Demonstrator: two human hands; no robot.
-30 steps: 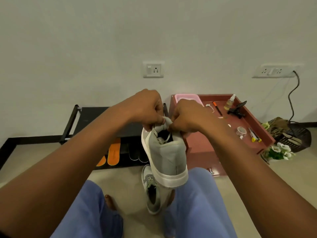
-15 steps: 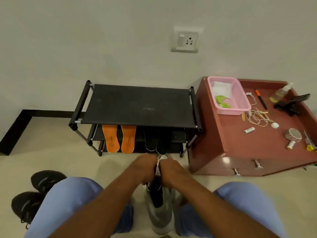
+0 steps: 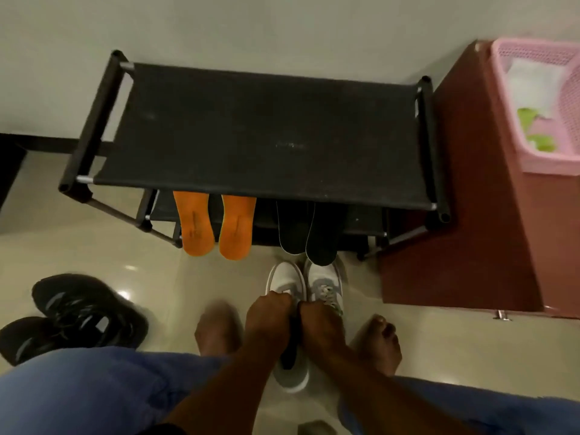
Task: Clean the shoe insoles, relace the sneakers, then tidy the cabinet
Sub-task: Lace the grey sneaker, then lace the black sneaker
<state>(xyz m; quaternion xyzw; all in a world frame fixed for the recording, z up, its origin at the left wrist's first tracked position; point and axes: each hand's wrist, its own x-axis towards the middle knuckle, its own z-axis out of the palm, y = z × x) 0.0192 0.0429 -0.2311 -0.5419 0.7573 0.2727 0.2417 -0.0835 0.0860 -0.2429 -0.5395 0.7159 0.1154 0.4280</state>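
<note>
Floor tiles now carry the grey sneaker [image 3: 290, 368], lowered from lap height a second ago. Both hands, left [image 3: 270, 315] and right [image 3: 320, 321], grasp its collar, beside its laced mate [image 3: 324, 285], so relacing looks finished.

The view looks straight down at the floor. The left hand [image 3: 269, 312] and the right hand [image 3: 318, 321] are close together, both with fingers curled on the opening of a grey and white sneaker [image 3: 287, 284] that stands on the floor between two bare feet. A second grey sneaker [image 3: 324, 285] stands just beside it on the right. In front of them is a black shoe rack [image 3: 263, 136]; on its lower shelf lie two orange insoles [image 3: 216, 226] and two black insoles [image 3: 309, 232], their ends sticking out. A pair of black shoes [image 3: 75, 315] lies on the floor at the left. At the right stands a red-brown cabinet [image 3: 477, 196] with a pink basket [image 3: 539, 108] on top.
</note>
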